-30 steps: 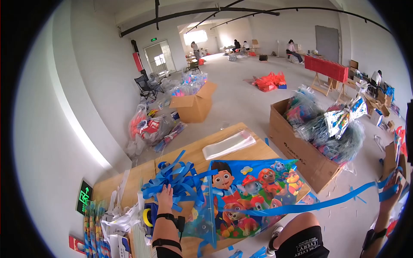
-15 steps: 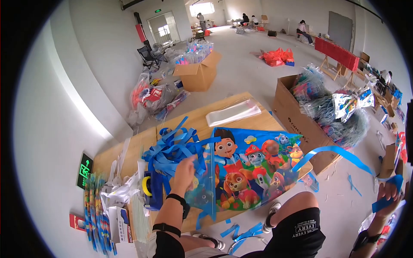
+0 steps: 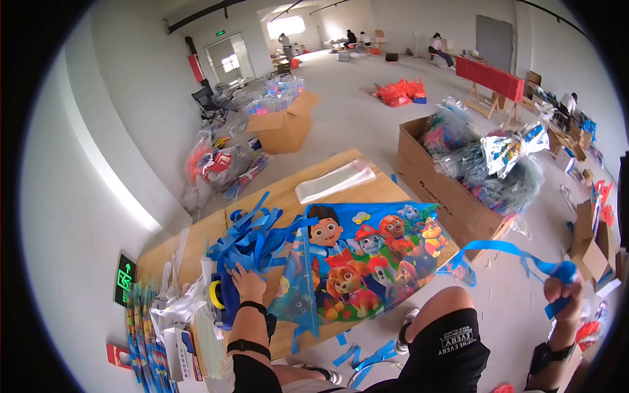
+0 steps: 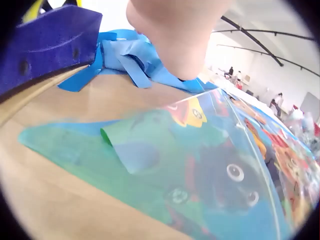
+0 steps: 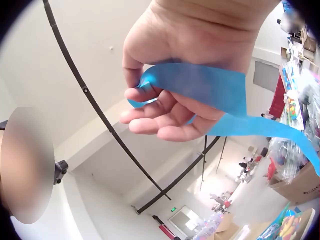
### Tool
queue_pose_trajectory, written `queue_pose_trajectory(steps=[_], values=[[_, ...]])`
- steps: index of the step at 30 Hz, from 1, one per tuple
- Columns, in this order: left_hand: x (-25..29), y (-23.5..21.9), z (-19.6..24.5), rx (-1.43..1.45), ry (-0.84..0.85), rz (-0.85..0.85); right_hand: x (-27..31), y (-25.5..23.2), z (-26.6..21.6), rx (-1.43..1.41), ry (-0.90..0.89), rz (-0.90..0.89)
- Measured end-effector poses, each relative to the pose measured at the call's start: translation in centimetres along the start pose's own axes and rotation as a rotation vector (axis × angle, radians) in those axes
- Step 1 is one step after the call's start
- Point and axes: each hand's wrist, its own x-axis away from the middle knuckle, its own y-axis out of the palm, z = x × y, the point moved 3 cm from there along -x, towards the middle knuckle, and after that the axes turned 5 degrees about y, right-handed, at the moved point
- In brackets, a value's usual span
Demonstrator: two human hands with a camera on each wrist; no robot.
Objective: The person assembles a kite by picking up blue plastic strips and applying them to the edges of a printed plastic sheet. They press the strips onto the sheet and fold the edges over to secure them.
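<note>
My right hand (image 3: 565,295) is out over the floor at the right, holding a long blue plastic strip (image 5: 200,90). The strip passes across the palm, and its free length trails left toward the table corner. On the table, my left hand (image 3: 249,286) rests with spread fingers at the near edge of a tangled heap of blue strips (image 3: 252,239), beside a dark blue tape dispenser (image 3: 224,301). Its fingers are out of sight in the left wrist view. Right of it lies a blue cartoon-printed plastic sheet (image 3: 367,262), its left part folded or see-through (image 4: 200,175).
Clear plastic bags (image 3: 334,181) lie farther back on the wooden table (image 3: 275,187). A large carton (image 3: 432,183) of bagged goods stands beyond the right edge. White scraps (image 3: 177,301) cover the table's left side. Blue offcuts (image 3: 373,357) lie on the floor by the shoes.
The strip, first stretched across the printed sheet, has been drawn off to the right. My right hand then came back left with it; my left hand shifted off the heap, then toward the dispenser.
</note>
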Motion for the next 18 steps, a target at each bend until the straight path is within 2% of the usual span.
queue_pose_trajectory(steps=[2,3,5,7,8,10,12,13,15,16,17,18], values=[[0.0,-1.9,0.3,0.042,0.056,0.207,-0.6,2.2,-0.7,0.246,0.196,-0.037],[0.1,-3.8,1.4,0.041,0.072,0.21,-0.7,2.7,-0.3,0.333,0.319,-0.08],[1.8,-11.8,6.5,0.355,0.376,0.403,-2.5,7.1,-0.1,0.363,0.209,-0.229],[5.7,-18.0,11.6,0.946,0.549,-0.118,-2.9,10.7,1.3,0.235,0.223,-0.37],[9.4,-20.2,13.9,1.06,0.67,-0.256,-2.8,12.8,1.8,0.186,0.265,-0.394],[16.5,-25.9,18.2,1.186,0.956,-0.305,-2.1,16.4,3.5,0.075,0.342,-0.437],[22.4,-29.8,20.0,1.528,0.896,-0.453,-0.8,20.1,5.6,-0.155,0.398,-0.426],[24.6,-28.5,20.5,1.586,0.933,-0.371,0.0,21.9,6.4,-0.327,0.431,-0.393],[27.5,-28.0,20.1,1.601,0.748,-0.48,1.2,24.1,7.3,-0.552,0.566,-0.382],[28.5,-26.9,19.5,1.893,0.499,-0.598,1.6,24.8,8.4,-0.533,0.472,-0.347],[29.3,-25.4,19.0,2.164,0.214,-0.709,2.1,25.4,8.8,-0.537,0.488,-0.359],[29.6,-25.0,17.8,2.09,0.342,-0.551,2.3,25.7,9.1,-0.54,0.503,-0.291]])
